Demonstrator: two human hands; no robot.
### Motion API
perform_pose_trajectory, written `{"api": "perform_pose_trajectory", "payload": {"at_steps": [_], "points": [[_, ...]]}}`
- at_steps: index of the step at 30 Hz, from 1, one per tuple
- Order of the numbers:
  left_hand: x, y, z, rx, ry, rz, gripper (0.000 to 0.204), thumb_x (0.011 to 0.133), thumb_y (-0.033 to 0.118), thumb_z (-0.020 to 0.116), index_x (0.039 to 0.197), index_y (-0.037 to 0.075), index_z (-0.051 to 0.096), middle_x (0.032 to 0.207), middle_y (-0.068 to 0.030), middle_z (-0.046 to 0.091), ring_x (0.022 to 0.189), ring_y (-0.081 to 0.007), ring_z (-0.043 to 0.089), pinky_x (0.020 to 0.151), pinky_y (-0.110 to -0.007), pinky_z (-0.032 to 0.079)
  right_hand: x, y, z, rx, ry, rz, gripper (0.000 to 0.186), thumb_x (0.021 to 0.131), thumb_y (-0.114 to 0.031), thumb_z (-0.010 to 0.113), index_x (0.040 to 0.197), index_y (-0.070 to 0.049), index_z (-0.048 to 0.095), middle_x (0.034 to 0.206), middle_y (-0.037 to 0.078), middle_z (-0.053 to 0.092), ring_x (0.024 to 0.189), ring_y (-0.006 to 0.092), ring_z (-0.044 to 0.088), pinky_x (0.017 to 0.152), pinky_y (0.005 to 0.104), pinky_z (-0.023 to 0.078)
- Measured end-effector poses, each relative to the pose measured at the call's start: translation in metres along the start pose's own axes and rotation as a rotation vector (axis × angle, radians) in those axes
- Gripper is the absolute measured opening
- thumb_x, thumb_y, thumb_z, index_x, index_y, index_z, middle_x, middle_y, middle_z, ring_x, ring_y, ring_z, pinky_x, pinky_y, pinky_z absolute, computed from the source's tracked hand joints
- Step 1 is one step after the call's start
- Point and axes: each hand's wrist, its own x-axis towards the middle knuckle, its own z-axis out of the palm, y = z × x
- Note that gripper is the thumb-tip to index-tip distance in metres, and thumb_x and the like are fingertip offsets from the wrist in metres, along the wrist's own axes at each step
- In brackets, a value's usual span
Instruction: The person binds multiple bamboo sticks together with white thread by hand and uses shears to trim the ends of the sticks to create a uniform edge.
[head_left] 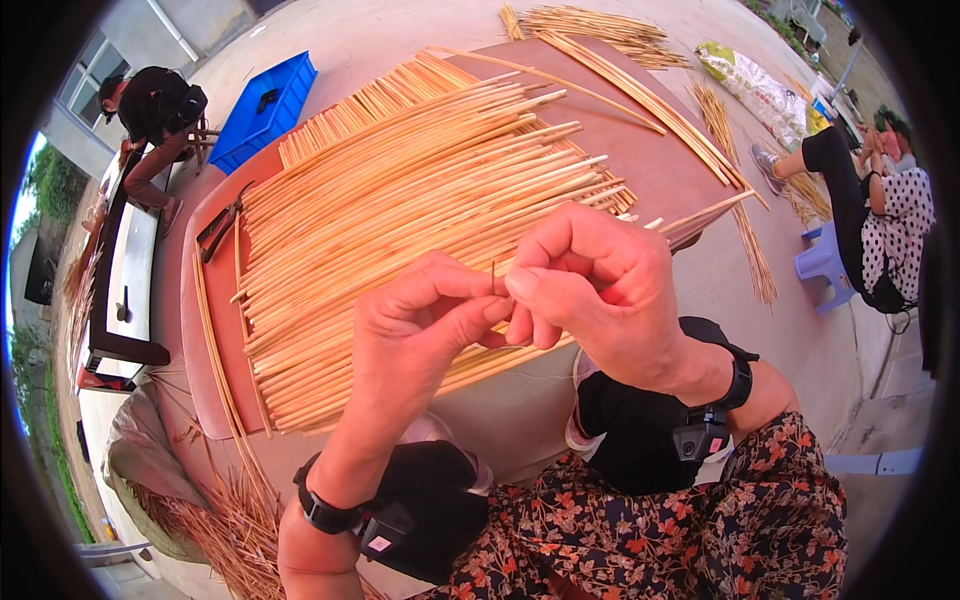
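Holding a thin dark sliver (493, 274) in left hand (410, 315), clamped near its lower end between thumb and index, roughly upright, poking out above the pinch. Curling the other left fingers in below. Facing that, just beside the sliver, with right hand (615, 285): pinched together at thumb and bent index, curled inward at the other fingers. Can't tell if anything sits inside the right pinch, or if it touches the sliver. Can make out a faint thin thread (535, 375) below the right hand; can't trace to either end.

Wearing dark straps (738, 385) with small boxes at both wrists.

Working above a broad layer of pale peeled sticks (400, 220), laid side by side under and beyond both hands, on a reddish-brown table (610, 105). Not gripping any of those.

Also noting, beyond the left hand to its left: a dark hand tool (222, 222) on the table, then farther out a blue crate (225, 150) and a stooping person (155, 110). Below and left of the left hand: a heap of thin brown twigs (220, 515). Far right of the right hand: a seated person (900, 220) near a pale purple-blue stool (825, 262).
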Motion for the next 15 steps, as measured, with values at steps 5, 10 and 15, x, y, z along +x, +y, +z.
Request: {"api": "perform_pose_trajectory", "payload": {"at_steps": [5,10,15], "points": [[0.0001,-0.0002,-0.0003,0.002,0.002,-0.004,0.013,0.085,-0.006,0.067,0.097,-0.003,0.069,0.090,-0.0058,0.062,0.082,-0.0142,0.066,0.070,-0.026,0.059,-0.0003,0.0006,0.0007,-0.014,0.004,0.012,0.008,0.091,-0.005,0.060,0.087,0.001,0.059,0.068,0.003,0.064,0.061,0.0039,0.060,0.051,0.0185,0.048],[-0.0001,-0.0002,0.0003,0.015,0.000,0.008,0.013,0.085,-0.007,0.067,0.097,-0.003,0.069,0.091,-0.0064,0.062,0.082,-0.0146,0.066,0.070,-0.026,0.059,-0.0004,0.0012,0.0008,-0.018,0.009,0.015,0.008,0.091,-0.005,0.060,0.087,0.001,0.059,0.068,0.003,0.064,0.061,0.0037,0.060,0.051,0.0185,0.048],[-0.0005,-0.0005,0.0000,0.003,0.003,0.007,0.013,0.085,-0.007,0.067,0.096,-0.003,0.069,0.091,-0.0066,0.062,0.082,-0.0149,0.066,0.070,-0.026,0.060,-0.0008,0.0016,0.0005,-0.019,0.013,0.003,0.008,0.092,-0.006,0.061,0.087,0.001,0.059,0.068,0.003,0.065,0.061,0.0036,0.060,0.051,0.0186,0.048]]}}
